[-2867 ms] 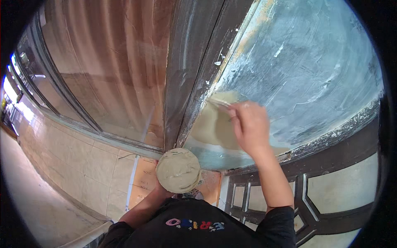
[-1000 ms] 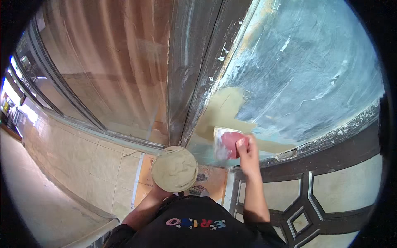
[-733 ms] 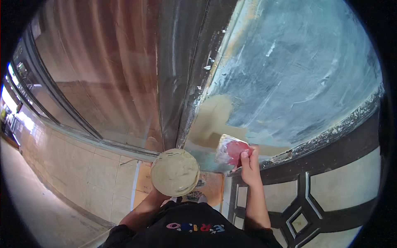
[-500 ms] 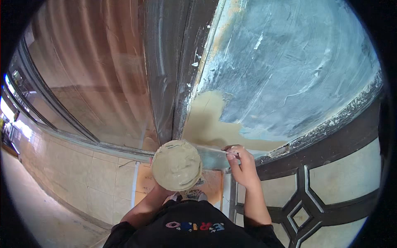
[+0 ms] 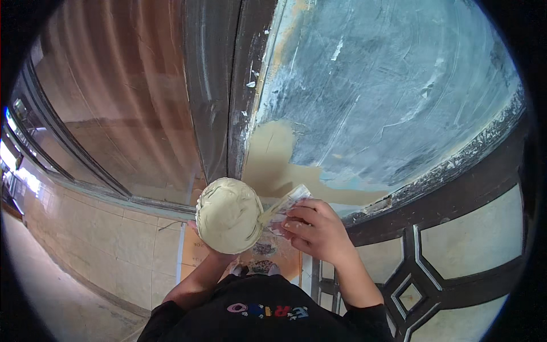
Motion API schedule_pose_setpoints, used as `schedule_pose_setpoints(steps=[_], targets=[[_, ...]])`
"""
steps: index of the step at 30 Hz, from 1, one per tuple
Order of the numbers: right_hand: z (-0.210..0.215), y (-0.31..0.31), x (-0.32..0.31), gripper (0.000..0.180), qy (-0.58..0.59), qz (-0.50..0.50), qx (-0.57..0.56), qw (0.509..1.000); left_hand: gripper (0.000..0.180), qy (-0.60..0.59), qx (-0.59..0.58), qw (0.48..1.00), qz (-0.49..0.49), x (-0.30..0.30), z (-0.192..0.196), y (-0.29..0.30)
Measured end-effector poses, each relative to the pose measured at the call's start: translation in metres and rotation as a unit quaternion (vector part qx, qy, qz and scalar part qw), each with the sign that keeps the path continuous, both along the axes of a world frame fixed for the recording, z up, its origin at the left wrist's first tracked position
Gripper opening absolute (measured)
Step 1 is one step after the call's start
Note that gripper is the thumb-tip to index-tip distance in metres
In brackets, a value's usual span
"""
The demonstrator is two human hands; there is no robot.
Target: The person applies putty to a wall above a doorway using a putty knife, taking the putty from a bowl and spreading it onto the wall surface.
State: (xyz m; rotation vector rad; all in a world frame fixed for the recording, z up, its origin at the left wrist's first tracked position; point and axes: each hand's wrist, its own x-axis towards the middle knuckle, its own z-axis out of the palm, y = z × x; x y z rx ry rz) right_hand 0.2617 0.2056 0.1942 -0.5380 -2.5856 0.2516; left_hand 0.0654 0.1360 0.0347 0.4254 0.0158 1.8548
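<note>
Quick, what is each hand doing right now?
Left hand: mostly hidden, holding up the round tub of putty from below.
Right hand: closed on a putty knife touching the putty.

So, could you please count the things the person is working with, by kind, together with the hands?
Hands: 2, the left hand mostly hidden under the tub, the right hand on the scraper
Round tub of pale putty: 1
Scraper with its blade at the tub's edge: 1
Beige filled patch on the blue wall: 1
Total: 5
</note>
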Motion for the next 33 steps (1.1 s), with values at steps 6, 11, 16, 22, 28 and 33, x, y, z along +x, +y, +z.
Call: schedule_pose_setpoints(steps=[6,11,16,22,28,33], targets=[[0.0,0.011,-0.001,0.027,-0.011,0.04,0.107,0.993,0.105,0.003,-0.068,0.998,-0.019,0.01,-0.002,-0.002],[-0.001,0.027,0.011,0.019,0.008,0.097,0.168,0.981,0.108,0.03,-0.089,0.995,-0.031,0.023,0.004,-0.008],[0.001,0.034,0.024,0.015,0.032,0.125,0.189,0.973,0.106,0.239,-0.079,0.967,0.031,0.04,0.012,-0.015],[0.005,0.037,0.042,0.016,0.034,0.155,0.216,0.963,0.1,-0.018,-0.2,0.965,-0.169,0.049,0.019,-0.013],[0.005,0.036,0.054,0.017,0.012,0.171,0.228,0.958,0.094,-0.022,-0.241,0.928,-0.282,0.079,0.022,-0.011],[0.021,0.036,0.064,0.015,-0.001,0.211,0.182,0.96,0.096,-0.117,-0.112,0.943,-0.29,0.103,0.018,-0.006]])
